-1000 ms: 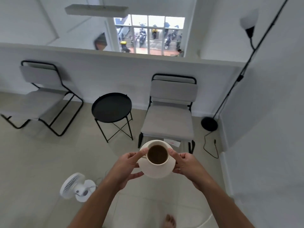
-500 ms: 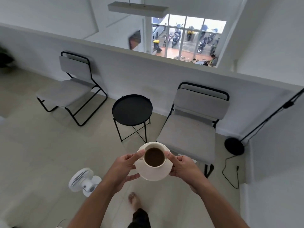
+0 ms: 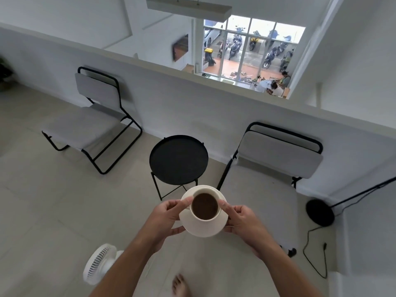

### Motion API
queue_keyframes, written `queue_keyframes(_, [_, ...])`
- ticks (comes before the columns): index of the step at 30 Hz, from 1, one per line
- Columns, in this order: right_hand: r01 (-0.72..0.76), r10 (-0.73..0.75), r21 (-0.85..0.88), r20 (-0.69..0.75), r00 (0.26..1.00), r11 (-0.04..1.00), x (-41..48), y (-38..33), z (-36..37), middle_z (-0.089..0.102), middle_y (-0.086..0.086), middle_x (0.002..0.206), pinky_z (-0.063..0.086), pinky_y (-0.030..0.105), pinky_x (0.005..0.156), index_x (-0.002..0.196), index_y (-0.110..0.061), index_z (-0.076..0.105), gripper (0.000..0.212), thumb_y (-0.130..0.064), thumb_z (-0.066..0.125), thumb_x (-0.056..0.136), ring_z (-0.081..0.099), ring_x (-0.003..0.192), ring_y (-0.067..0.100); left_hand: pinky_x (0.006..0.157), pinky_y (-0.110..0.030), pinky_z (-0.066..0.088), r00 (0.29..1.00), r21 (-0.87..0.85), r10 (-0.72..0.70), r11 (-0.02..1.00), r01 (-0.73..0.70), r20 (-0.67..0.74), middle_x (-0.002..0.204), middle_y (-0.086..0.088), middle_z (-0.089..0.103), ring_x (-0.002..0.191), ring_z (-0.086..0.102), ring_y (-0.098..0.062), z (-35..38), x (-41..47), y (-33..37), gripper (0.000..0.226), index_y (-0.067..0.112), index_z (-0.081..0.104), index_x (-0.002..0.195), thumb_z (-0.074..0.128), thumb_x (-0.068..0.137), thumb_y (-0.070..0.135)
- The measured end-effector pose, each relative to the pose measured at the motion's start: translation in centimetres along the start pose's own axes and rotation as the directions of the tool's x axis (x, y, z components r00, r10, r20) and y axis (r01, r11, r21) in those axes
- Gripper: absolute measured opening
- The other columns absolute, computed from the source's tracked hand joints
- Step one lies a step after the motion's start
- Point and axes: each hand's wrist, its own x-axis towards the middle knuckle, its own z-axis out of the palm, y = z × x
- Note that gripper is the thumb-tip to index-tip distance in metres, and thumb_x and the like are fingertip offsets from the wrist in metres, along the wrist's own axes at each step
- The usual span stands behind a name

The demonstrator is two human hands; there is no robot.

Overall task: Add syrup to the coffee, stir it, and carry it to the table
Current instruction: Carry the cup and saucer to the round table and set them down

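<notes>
A white cup of dark coffee (image 3: 204, 206) sits on a white saucer (image 3: 203, 229), held level in the air in front of me. My left hand (image 3: 166, 219) grips the saucer's left edge, thumb on the cup rim. My right hand (image 3: 243, 220) grips the right edge, thumb against the cup. Just beyond the cup stands a round black side table (image 3: 178, 160) on thin black legs, its top bare.
A grey chair with a black frame (image 3: 272, 168) stands right of the table, another (image 3: 96, 123) to the left. A white floor fan (image 3: 100, 263) is at lower left. A black lamp base (image 3: 319, 212) with a trailing cable sits right. A low white wall runs behind. My bare foot (image 3: 180, 286) shows below.
I have walked closer; the black table and chairs have grown nearer and shifted right and down in view. Both hands keep the same hold on the saucer and cup.
</notes>
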Motion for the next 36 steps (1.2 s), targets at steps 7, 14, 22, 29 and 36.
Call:
queue_keyframes(7, [-0.024,0.024,0.003,0.021,0.999,1.000,7.4,-3.8,1.0,0.090,0.015,0.107,0.066,0.051,0.108,0.115,0.000,0.084,0.083,-0.078,0.077,0.086,0.084,0.112,0.037,0.079,-0.037,0.071,1.000,-0.001,-0.026,1.000,0.026,-0.006,0.114,-0.002,0.088,0.116,0.080,-0.025,-1.8,7.0,4.2,0.077,0.017,0.077,0.128,0.089,0.073,0.069])
queue_keyframes(14, [-0.042,0.046,-0.051,0.087,0.995,0.998,16.7,-6.2,0.2,0.090,0.012,0.109,0.067,0.051,0.105,0.121,-0.006,0.082,0.088,-0.086,0.078,0.084,0.085,0.109,0.036,0.086,-0.041,0.072,0.998,-0.047,-0.039,0.998,0.037,-0.039,0.119,-0.006,0.086,0.118,0.080,-0.026,-2.1,13.9,7.4,0.081,0.015,0.076,0.129,0.090,0.071,0.070])
queue_keyframes(22, [-0.049,0.069,-0.109,0.191,0.979,0.993,26.4,-10.3,0.3,0.090,0.011,0.109,0.068,0.049,0.104,0.120,-0.007,0.084,0.093,-0.089,0.082,0.077,0.085,0.109,0.029,0.081,-0.036,0.072,0.990,-0.100,-0.055,0.994,0.042,-0.128,0.121,-0.007,0.085,0.115,0.081,-0.024,-2.9,20.3,11.2,0.075,0.015,0.076,0.131,0.092,0.078,0.065])
queue_keyframes(29, [-0.045,0.085,-0.154,0.261,0.962,0.987,33.7,-14.1,2.2,0.091,0.008,0.103,0.070,0.044,0.099,0.110,-0.014,0.091,0.076,-0.086,0.079,0.086,0.086,0.094,0.021,0.098,-0.051,0.071,0.988,-0.131,-0.084,0.989,0.068,-0.127,0.126,-0.012,0.084,0.122,0.080,-0.031,-5.3,26.1,14.7,0.069,0.012,0.074,0.134,0.091,0.087,0.059])
queue_keyframes(36, [-0.117,0.135,-0.128,0.141,0.981,0.985,40.1,-14.5,5.5,0.088,0.015,0.114,0.069,0.054,0.103,0.126,-0.008,0.072,0.095,-0.087,0.086,0.076,0.084,0.112,0.035,0.097,-0.048,0.072,0.993,-0.091,-0.086,0.993,0.079,-0.080,0.124,-0.012,0.083,0.108,0.082,-0.019,-9.3,33.0,17.1,0.064,0.014,0.074,0.135,0.092,0.089,0.054])
